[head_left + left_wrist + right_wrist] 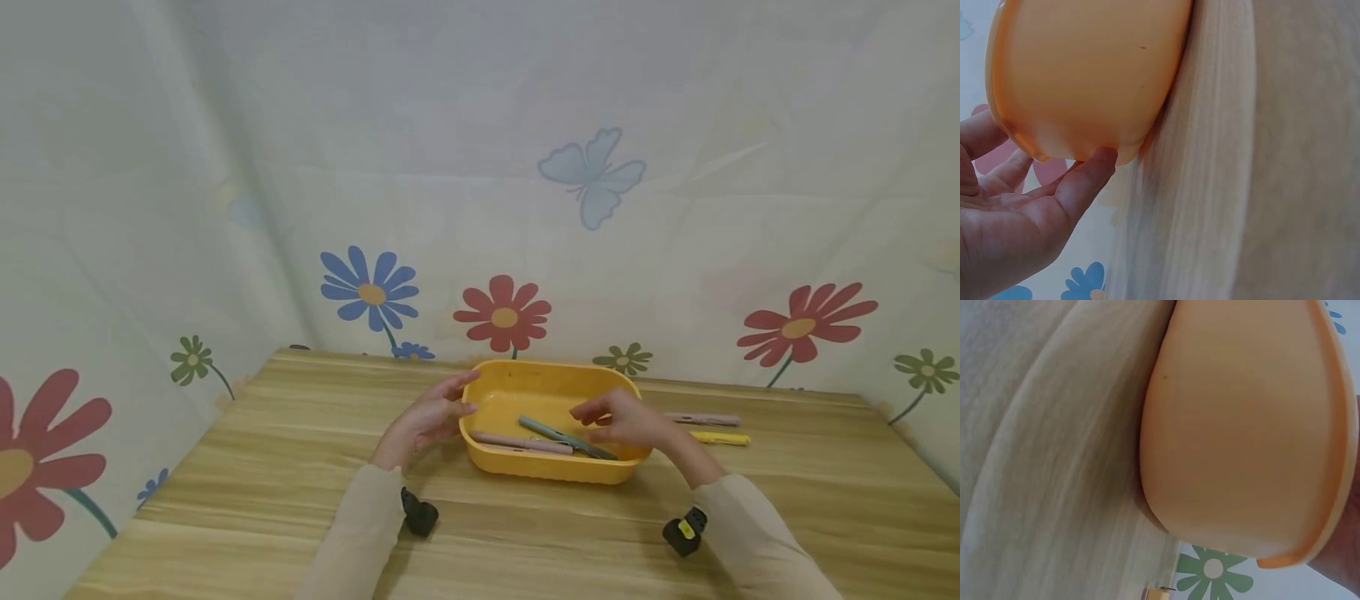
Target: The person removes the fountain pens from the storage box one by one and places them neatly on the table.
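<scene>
A yellow plastic basket (555, 471) stands on the table, and my left hand (427, 417) holds its left end. In the left wrist view, that hand's fingers (1091, 178) touch the outer wall and rim. Over the right rim, my right hand (622, 419) reaches inside, its fingers and thumb apart with nothing visible between them. Below and left of them, a teal pen (555, 432) lies slanted in the basket. Next to it is a pale pink pen (525, 443) along the front wall. The basket wall (1241, 425) hides most of the right hand in the right wrist view.
Right of the basket, another pink pen (705, 419) and a yellow pen (720, 438) lie on the wooden table (247, 483). Behind the table's back edge hangs a white curtain (442, 183) printed with flowers and a butterfly.
</scene>
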`<act>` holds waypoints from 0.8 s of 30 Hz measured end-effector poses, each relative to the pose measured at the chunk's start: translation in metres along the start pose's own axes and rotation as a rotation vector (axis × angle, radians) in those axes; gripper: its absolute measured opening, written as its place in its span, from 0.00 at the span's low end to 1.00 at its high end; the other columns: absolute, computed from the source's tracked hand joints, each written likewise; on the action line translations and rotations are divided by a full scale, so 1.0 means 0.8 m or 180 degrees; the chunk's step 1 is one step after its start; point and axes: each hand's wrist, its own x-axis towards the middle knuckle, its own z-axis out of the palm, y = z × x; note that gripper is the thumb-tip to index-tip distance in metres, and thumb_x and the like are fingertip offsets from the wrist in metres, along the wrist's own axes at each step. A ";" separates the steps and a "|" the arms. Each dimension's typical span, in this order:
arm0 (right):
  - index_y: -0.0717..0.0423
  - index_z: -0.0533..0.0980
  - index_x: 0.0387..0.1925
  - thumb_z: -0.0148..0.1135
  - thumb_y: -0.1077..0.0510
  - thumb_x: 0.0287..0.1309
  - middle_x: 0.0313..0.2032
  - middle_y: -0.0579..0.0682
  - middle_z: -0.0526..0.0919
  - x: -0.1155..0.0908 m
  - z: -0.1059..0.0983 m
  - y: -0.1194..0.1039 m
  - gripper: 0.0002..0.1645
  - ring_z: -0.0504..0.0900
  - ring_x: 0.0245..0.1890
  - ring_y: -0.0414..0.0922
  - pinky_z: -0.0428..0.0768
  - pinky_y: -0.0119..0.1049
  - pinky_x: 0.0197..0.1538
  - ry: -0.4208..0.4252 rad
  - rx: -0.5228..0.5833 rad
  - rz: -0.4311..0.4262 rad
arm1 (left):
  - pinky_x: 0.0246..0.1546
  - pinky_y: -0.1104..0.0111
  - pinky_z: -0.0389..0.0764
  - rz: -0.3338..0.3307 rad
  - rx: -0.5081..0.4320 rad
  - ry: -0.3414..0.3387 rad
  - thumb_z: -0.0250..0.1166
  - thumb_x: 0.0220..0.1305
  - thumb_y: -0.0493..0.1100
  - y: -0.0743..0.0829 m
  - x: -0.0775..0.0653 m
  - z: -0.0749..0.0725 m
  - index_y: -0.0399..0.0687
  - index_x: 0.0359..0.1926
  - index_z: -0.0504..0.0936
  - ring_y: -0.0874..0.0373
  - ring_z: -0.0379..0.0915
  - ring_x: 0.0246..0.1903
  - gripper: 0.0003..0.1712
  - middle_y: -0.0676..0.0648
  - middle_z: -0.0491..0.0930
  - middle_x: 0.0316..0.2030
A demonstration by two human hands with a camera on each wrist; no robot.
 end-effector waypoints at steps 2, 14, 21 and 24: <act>0.73 0.75 0.46 0.61 0.69 0.50 0.44 0.64 0.80 0.002 0.001 -0.001 0.19 0.79 0.43 0.56 0.77 0.46 0.47 -0.0039 -0.0046 -0.0011 | 0.56 0.48 0.64 0.0007 0.0004 -0.0003 0.55 0.60 0.31 0.000 -0.001 0.000 0.53 0.65 0.63 0.42 0.56 0.62 0.32 0.40 0.51 0.68; 0.71 0.77 0.43 0.62 0.70 0.47 0.38 0.58 0.83 0.007 0.011 -0.004 0.18 0.81 0.36 0.46 0.80 0.35 0.39 -0.0149 -0.0145 0.0112 | 0.56 0.48 0.66 0.0018 0.0005 -0.0029 0.55 0.61 0.31 0.000 -0.001 0.000 0.53 0.66 0.62 0.41 0.57 0.61 0.33 0.40 0.51 0.68; 0.71 0.78 0.41 0.65 0.70 0.45 0.33 0.53 0.83 0.012 0.016 0.001 0.17 0.78 0.29 0.38 0.79 0.30 0.35 -0.0231 -0.0315 0.0137 | 0.56 0.49 0.66 0.0021 -0.0001 -0.0026 0.54 0.60 0.31 0.001 -0.001 0.001 0.54 0.66 0.62 0.42 0.58 0.61 0.33 0.40 0.51 0.68; 0.71 0.79 0.40 0.65 0.70 0.43 0.32 0.53 0.84 0.014 0.017 0.001 0.17 0.78 0.28 0.38 0.79 0.29 0.33 -0.0230 -0.0417 0.0091 | 0.56 0.49 0.66 0.0023 0.0001 -0.0027 0.55 0.60 0.31 0.000 0.000 0.000 0.54 0.66 0.63 0.42 0.58 0.61 0.32 0.40 0.51 0.68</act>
